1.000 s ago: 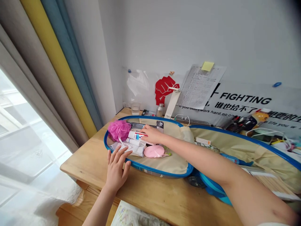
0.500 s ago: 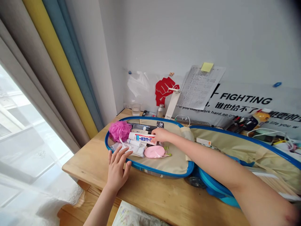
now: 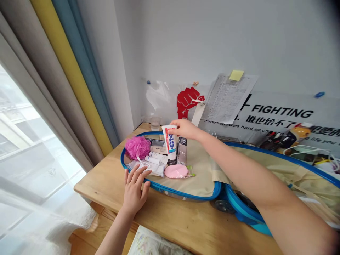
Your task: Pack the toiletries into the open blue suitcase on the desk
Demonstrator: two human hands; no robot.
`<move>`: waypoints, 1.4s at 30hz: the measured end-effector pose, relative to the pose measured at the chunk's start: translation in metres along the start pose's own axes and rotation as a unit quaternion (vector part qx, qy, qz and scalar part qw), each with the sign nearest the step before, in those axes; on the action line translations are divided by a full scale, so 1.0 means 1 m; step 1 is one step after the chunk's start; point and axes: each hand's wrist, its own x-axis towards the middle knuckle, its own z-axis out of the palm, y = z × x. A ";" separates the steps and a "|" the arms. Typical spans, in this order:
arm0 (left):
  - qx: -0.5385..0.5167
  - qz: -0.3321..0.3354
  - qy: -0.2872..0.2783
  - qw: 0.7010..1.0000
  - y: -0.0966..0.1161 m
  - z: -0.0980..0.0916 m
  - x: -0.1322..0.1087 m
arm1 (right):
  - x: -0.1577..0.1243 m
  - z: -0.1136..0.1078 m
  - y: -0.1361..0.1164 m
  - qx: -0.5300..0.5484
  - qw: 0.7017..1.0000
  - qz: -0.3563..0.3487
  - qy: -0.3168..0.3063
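Observation:
My right hand pinches the flat end of a toothpaste tube, which hangs nearly upright, cap down, over the left half of an open blue-rimmed suitcase. My left hand, fingers spread, rests at the case's front rim beside a white packet. Around the tube lie a pink bath puff, small white tubes, a dark-and-grey package and a pink oval soap box in clear wrap.
The suitcase's right half lies open, partly behind my right forearm. A glass of water, pens and an orange bottle stand along the wall. The wooden table's left edge is near the curtain.
My right hand has lifted the toothpaste from among the toiletries and tipped it from lying flat to nearly upright. My left hand stays at the rim.

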 end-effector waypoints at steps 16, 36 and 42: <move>-0.008 0.002 0.001 1.000 -0.001 0.001 -0.001 | 0.040 0.070 -0.037 -0.166 0.972 -0.097 -0.131; -0.009 -0.006 0.002 1.000 -0.002 0.002 -0.001 | -0.044 0.079 0.013 -0.193 0.970 -0.014 -0.146; -0.007 -0.012 -0.007 1.000 -0.002 0.001 -0.001 | -0.031 0.079 0.025 -0.145 0.975 -0.043 -0.161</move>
